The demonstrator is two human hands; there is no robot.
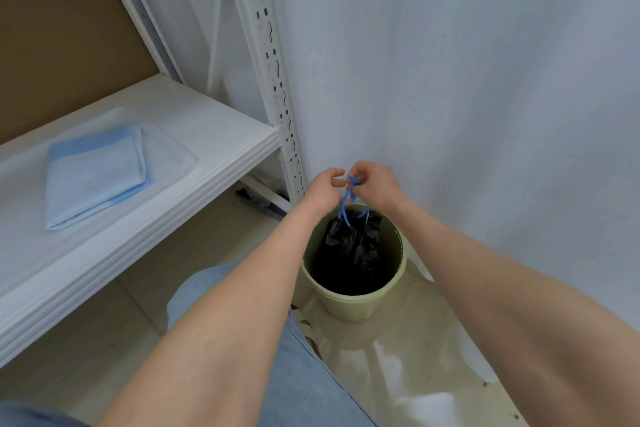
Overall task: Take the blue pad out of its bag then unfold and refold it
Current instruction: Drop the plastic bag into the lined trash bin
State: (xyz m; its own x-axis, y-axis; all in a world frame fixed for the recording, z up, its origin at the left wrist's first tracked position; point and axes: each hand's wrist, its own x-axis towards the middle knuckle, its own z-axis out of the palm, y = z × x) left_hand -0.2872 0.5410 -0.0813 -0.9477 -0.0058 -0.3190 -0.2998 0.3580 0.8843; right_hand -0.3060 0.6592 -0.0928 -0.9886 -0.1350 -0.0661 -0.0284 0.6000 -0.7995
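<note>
A folded light-blue pad (95, 177) lies inside a clear plastic bag (173, 152) on the white shelf (214, 135) at the left. Both my hands are away from it, over a pale green bin (356, 303) on the floor. My left hand (323, 189) and my right hand (375, 184) pinch the blue drawstrings (348, 199) of a black bin bag (353, 246) that sits in the bin. The strings are pulled up and crossed between my fingers.
A white perforated upright (273, 73) of the shelving stands between shelf and bin. A white curtain (467, 80) hangs behind the bin. My leg in blue jeans (301, 364) is at the bottom, over a beige floor.
</note>
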